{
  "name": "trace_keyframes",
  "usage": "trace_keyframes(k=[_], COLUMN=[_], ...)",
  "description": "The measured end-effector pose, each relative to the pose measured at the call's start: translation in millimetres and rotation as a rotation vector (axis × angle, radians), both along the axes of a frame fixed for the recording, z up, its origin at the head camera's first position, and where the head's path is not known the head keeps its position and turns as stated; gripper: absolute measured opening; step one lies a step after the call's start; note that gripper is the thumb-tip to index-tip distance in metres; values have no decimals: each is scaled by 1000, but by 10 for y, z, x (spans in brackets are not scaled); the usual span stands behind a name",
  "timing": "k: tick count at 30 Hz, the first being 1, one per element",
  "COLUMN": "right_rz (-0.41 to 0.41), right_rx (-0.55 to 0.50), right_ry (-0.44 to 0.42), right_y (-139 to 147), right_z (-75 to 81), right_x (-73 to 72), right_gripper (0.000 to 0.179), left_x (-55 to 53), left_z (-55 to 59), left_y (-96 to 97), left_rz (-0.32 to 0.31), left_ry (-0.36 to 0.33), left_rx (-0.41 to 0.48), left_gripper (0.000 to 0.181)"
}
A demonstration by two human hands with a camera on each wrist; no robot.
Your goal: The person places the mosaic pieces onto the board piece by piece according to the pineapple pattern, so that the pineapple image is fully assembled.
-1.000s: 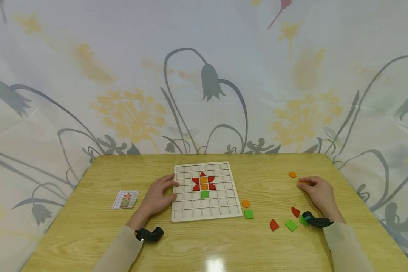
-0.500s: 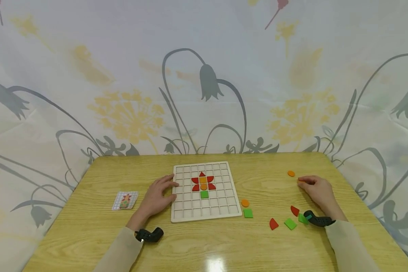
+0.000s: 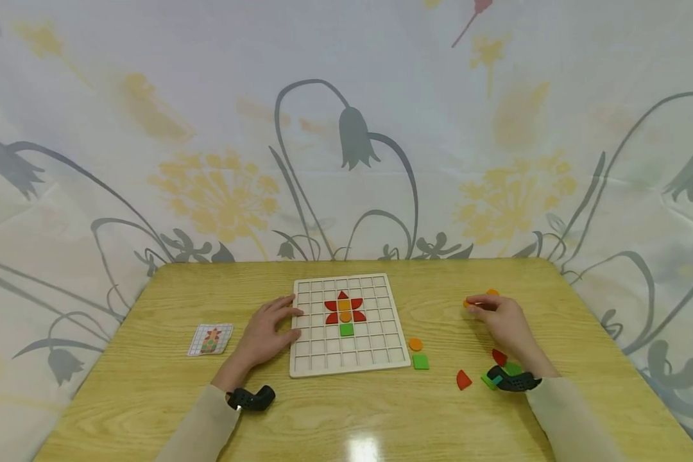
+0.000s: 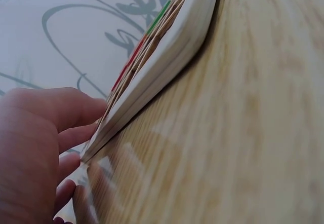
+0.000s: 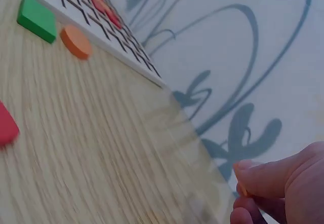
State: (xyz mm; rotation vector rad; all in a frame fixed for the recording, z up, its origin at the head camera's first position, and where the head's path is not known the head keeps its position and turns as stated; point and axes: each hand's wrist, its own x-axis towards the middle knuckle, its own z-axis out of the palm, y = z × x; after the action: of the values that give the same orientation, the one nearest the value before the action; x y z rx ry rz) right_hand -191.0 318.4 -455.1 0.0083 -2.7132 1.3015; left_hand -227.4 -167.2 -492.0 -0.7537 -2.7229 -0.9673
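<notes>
My left hand [image 3: 268,333] rests at the left edge of a white grid board [image 3: 323,364], its spread fingers touching the rim; the left wrist view shows the fingertips along the board's side [image 4: 167,67]. On the grid lie red petal-like pieces [image 3: 356,303] around an orange square [image 3: 344,306] and an orange disc [image 3: 345,317], with a green square [image 3: 346,330] below. To the right of the board, my right hand [image 3: 505,324] pinches a small orange tile [image 3: 467,304] between thumb and fingers. Only the tile's thin edge [image 5: 241,180] shows in the right wrist view.
An orange disc [image 3: 416,344] and a green square [image 3: 420,362] lie beside the board. Another orange disc [image 3: 493,292] sits behind my right hand. Red quarter pieces [image 3: 464,380] and green squares [image 3: 487,381] lie nearer. A pattern card [image 3: 210,339] lies left.
My right hand has moved left toward the board with the orange tile, away from its spot beside the far orange disc. The left hand stays at the board's edge.
</notes>
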Motion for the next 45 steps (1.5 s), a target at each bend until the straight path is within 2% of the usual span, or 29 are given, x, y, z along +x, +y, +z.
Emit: trace_keyframes(k=[6, 14, 19, 23, 28, 36, 45], right_rz=[126, 363, 450, 477, 480, 454, 471], right_rx=[16, -18, 10, 46, 36, 14, 30], right_ry=[99, 168, 190, 188, 197, 164, 171], right_y=[-467, -1086, -1382, -1562, -1681, -1721, -1718], right_z=[-23, -129, -161, -179, -220, -257, -292], right_x=[-13, -12, -68, -124, -183, -226, -250], right_gripper=[18, 16, 14, 11, 8, 7, 6], left_x=[8, 19, 9, 12, 36, 17, 20], left_z=[3, 21, 9, 9, 31, 43, 32], left_y=[-17, -2, 2, 3, 12, 12, 10], left_rz=[-8, -14, -15, -16, -18, -24, -6], left_ry=[-9, -1, -15, -20, -19, 0, -15], left_rx=[-5, -9, -18, -17, -19, -31, -30], left_gripper=[37, 37, 38, 39, 38, 38, 38])
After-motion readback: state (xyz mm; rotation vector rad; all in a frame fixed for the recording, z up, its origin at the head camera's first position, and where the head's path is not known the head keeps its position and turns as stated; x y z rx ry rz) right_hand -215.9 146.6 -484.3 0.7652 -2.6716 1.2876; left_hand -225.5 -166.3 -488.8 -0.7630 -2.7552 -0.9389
